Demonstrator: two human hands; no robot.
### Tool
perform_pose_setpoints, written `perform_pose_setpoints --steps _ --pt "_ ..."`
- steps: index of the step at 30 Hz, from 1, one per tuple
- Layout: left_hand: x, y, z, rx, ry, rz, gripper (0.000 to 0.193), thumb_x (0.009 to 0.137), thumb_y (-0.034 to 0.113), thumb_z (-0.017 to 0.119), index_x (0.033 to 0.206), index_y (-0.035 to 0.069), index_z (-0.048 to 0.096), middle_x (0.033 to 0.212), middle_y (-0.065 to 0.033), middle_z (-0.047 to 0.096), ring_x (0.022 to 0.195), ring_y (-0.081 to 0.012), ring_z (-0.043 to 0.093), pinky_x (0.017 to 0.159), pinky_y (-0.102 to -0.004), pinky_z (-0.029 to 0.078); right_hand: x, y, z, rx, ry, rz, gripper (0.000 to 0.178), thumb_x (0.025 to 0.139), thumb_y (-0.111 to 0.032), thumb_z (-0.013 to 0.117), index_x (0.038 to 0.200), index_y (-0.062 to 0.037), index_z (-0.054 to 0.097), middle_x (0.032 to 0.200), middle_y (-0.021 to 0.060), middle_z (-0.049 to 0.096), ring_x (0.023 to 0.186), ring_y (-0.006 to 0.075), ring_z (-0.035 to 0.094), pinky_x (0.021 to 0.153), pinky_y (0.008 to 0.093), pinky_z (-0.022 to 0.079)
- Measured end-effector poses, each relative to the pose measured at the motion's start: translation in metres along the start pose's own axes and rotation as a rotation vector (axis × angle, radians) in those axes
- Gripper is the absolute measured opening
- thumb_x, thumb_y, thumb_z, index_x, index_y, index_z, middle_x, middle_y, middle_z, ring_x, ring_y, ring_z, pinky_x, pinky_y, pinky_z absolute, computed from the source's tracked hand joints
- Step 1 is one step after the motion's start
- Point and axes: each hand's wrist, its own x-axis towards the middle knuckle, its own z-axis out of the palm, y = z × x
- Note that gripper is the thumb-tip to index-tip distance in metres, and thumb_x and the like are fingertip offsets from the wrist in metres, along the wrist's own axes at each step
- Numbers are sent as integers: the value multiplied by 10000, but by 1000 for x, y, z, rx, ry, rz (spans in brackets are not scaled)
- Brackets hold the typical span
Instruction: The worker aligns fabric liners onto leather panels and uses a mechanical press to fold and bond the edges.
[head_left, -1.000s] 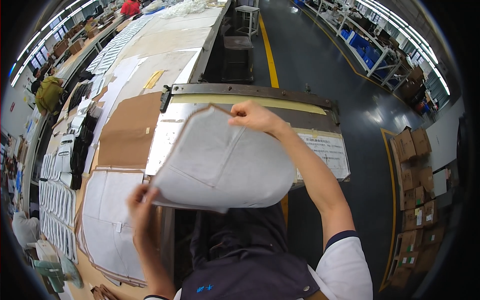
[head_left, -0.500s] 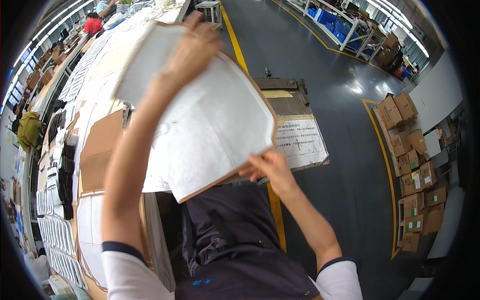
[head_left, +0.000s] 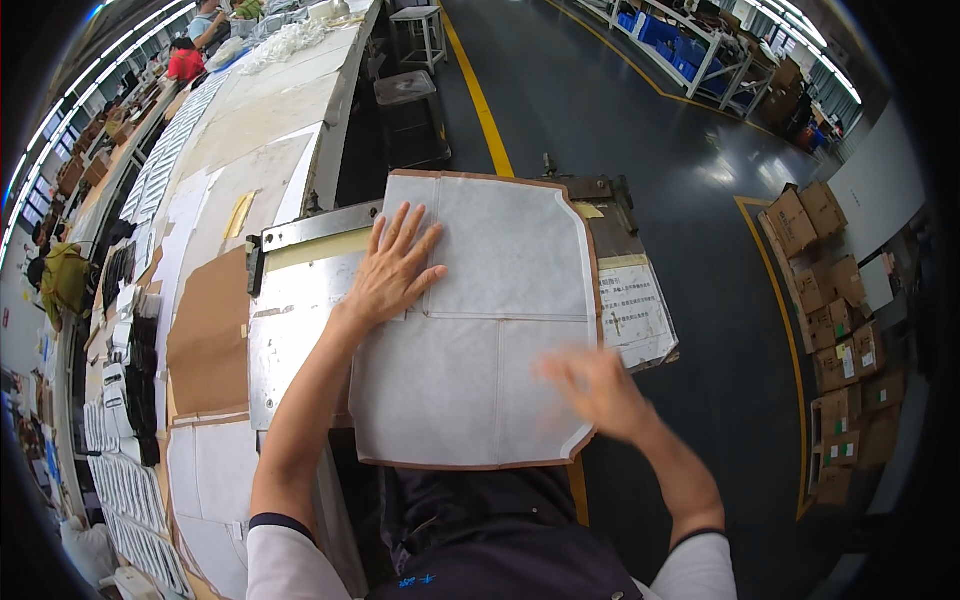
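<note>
A large whitish panel [head_left: 460, 390] with brown edges and stitched or creased seam lines lies flat in front of me, over a metal plate [head_left: 295, 330] with a flat bar across its far side. My left hand [head_left: 393, 275] rests palm down on the panel's left part, fingers spread. Over the panel's lower right edge is my right hand [head_left: 605, 395], its fingers smeared by motion; whether it touches the panel is unclear. A board with a printed sheet [head_left: 635, 315] shows past the panel's right edge.
Left of the plate lie a brown sheet [head_left: 207, 330] and another whitish panel [head_left: 205, 490]. Stacked black and white pieces [head_left: 125, 360] sit farther left. A stool [head_left: 405, 90] stands beyond the panel. Cardboard boxes [head_left: 835, 370] are piled at the right, behind a yellow floor line.
The panel was lifted and tilted in both hands; now it lies flat and turned. My left hand has come down onto it, and my right hand has let go of its near edge.
</note>
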Motion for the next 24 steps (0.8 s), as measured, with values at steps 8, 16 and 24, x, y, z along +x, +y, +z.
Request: perform_pose_setpoints --steps 8,16,24 --pt "-49 25 -20 -20 -247 -154 764 1049 636 357 1647 164 302 1720 -166 195 1614 -306 69 1294 -500 38 163 93 75 -529 23 -348 572 1006 -464 618 1447 -101 589 1591 169 445 1497 381 355 1204 551 287" --pt "-25 -9 -23 -14 69 -119 496 1037 334 596 1403 0 586 1483 -184 549 1387 -342 504 1150 -486 396 168 75 90 -460 -56 -395 598 990 -479 624 1447 -94 585 1563 188 474 1507 372 350 1229 588 226" --pt "-14 -22 -7 62 114 -117 469 1048 272 575 1427 -5 581 1498 -164 562 1430 -304 487 1171 -454 383 191 80 93 -490 -15 -432 527 1008 -390 616 1416 -57 602 1557 194 479 1480 381 383 1220 572 249"
